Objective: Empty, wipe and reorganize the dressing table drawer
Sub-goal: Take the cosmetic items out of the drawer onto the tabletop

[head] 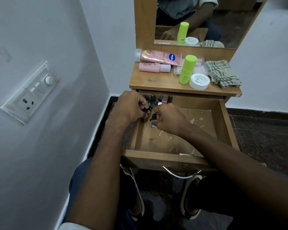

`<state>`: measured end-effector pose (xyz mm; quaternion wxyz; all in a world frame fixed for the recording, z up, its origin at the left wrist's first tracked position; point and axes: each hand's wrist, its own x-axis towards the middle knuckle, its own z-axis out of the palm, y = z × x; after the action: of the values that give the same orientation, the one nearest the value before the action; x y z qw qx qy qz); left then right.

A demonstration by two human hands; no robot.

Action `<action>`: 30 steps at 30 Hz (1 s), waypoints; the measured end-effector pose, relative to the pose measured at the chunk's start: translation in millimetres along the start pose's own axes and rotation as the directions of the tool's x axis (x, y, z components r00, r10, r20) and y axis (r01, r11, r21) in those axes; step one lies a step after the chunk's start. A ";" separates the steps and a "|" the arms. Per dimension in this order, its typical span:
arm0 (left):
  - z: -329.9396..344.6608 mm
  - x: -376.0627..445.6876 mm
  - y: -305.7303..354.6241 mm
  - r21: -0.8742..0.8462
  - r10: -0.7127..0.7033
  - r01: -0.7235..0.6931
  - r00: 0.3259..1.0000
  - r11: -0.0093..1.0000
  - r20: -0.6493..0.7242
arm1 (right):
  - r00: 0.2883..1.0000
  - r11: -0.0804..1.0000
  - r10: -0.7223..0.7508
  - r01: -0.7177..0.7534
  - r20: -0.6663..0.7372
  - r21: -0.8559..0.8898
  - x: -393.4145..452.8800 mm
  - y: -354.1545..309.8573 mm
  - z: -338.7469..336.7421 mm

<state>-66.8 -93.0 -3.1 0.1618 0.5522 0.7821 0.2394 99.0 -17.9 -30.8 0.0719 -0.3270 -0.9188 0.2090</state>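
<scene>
Pale walls meet in a corner behind a small wooden dressing table (150,83), and a switch panel (30,93) sits on the wall to my left. From the head camera I look down into the open drawer (178,140), pulled well out over my knees, its wooden floor mostly bare and marked with pale scuffs. A row of small dark-capped bottles (160,97) stands upright along the drawer's back edge, toward the left corner. My left hand (129,107) is curled at that back left corner, its fingers closed around a small dark item that I cannot make out clearly. My right hand (168,117) sits just beside it, fingertips pinched on the black cap of a little bottle (152,124) whose pale base shows near the drawer floor; whether it touches the floor I cannot tell. On the tabletop above lie a pink tube (160,57) and a pink bottle (153,67), both on their sides near the left edge. A green cylinder (187,69) stands upright beside a white round tub (199,81), with a flat pale palette (201,66) behind them. A striped cloth (223,73) is bunched at the right end. The mirror (203,22) reflects the cylinder, tub and cloth.
</scene>
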 end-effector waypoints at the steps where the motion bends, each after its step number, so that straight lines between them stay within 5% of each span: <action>1: -0.3 -0.2 1.0 0.020 -0.004 0.004 1.000 1.000 0.010 | 1.000 1.000 0.003 -0.003 -0.006 -0.003 -0.6 2.1 -0.3; 11: 2.2 -4.7 11.7 0.124 -0.071 0.072 0.997 0.990 -0.014 | 0.999 0.998 0.032 -0.033 0.017 0.061 -7.2 6.0 -5.4; 17: -26.3 -8.9 18.3 0.028 -0.036 0.037 0.999 0.999 -0.035 | 0.983 0.990 0.104 -0.088 -0.151 0.111 -13.7 6.5 -37.2; 23: -58.7 -2.1 45.5 -0.152 0.093 -0.119 0.982 0.981 -0.166 | 0.938 0.986 0.114 -0.065 -0.328 0.155 -22.3 1.0 -86.3; 30: -34.4 32.2 59.9 -0.107 0.209 -0.259 0.916 0.960 -0.343 | 0.895 0.995 0.099 -0.100 -0.435 0.020 13.1 -7.7 -99.8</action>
<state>-48.4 -52.9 59.0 0.0406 0.5805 0.7061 0.4035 111.3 18.6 62.5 0.2639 -0.4121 -0.8619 0.1327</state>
